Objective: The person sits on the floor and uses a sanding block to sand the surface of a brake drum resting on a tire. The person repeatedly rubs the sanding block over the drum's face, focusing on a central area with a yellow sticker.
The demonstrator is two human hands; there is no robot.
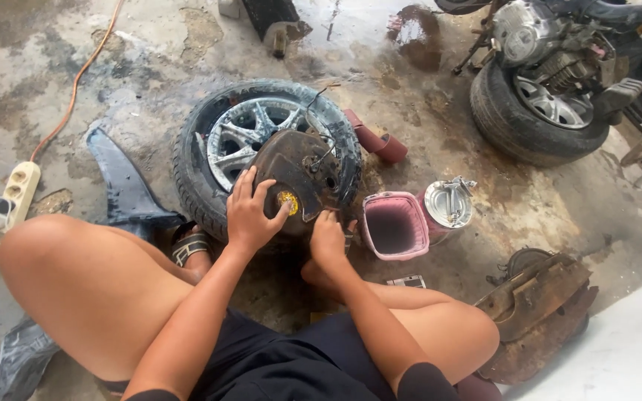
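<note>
**Both hands on rusty cover plate**

Right now left hand (250, 212) is spread flat on the dark rusty metal plate with yellow centre disc (295, 182); right hand (328, 239) pinches its lower edge. Plate leans on the black tyre with silver alloy rim (221, 141). Likely stiff, heavy, greasy; grip edges. Right fingertips hidden. Beyond, the parked motorcycle (559, 67) is cropped.
</note>
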